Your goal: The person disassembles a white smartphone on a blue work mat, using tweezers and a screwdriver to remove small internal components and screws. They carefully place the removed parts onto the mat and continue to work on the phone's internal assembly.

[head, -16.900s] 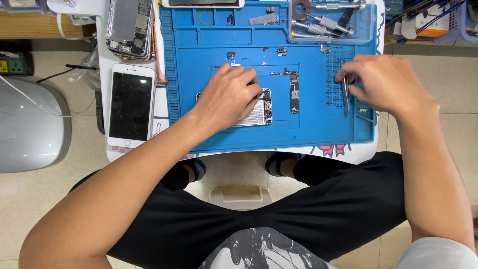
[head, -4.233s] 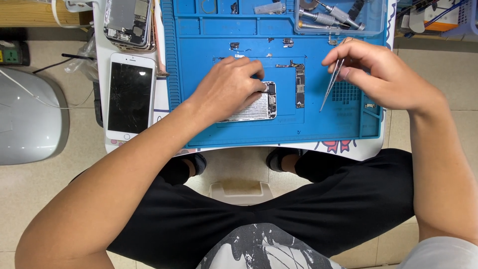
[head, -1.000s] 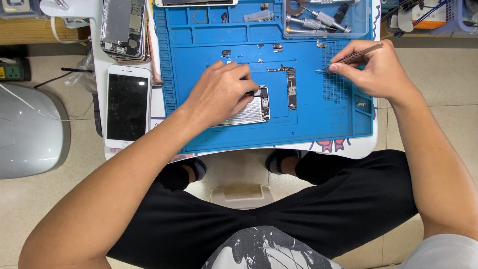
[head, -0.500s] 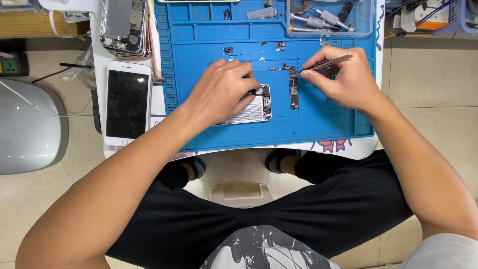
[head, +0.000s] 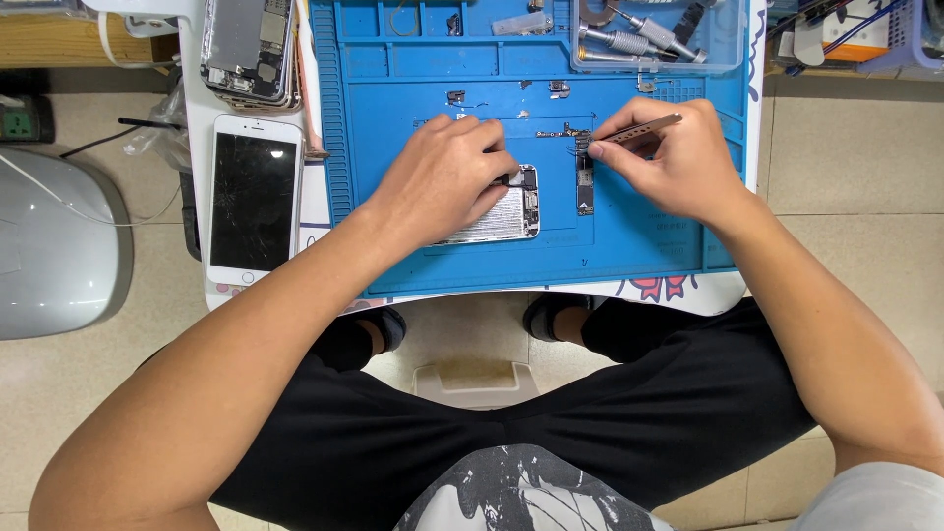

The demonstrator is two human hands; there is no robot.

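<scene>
The left hand (head: 442,177) lies flat and spread over an opened phone body (head: 506,211), fingers pressing it down onto the blue repair mat (head: 649,246); it grips nothing, it only pins the housing in place. The right hand (head: 674,162) is closed in a pinch around a pair of metal tweezers (head: 639,128), whose tips point left toward the top end of a narrow logic board (head: 585,177) lying on the mat just beside the phone body, between the two hands.

Fine work like this goes best with the heel of the right hand resting on the mat, so that only the fingers steer the tips, and with the left hand holding steady pressure so the housing cannot slide. A light squeeze is likely safer than a hard one near such small parts.

Small loose parts (head: 556,88) lie on the mat above the board. A clear tray of tools (head: 654,39) stands at the mat's far edge. To the left, on the white table (head: 315,211), a white smartphone (head: 253,202) with a cracked dark screen lies face up, and a stack of stripped phone frames (head: 251,49) sits beyond it.
</scene>
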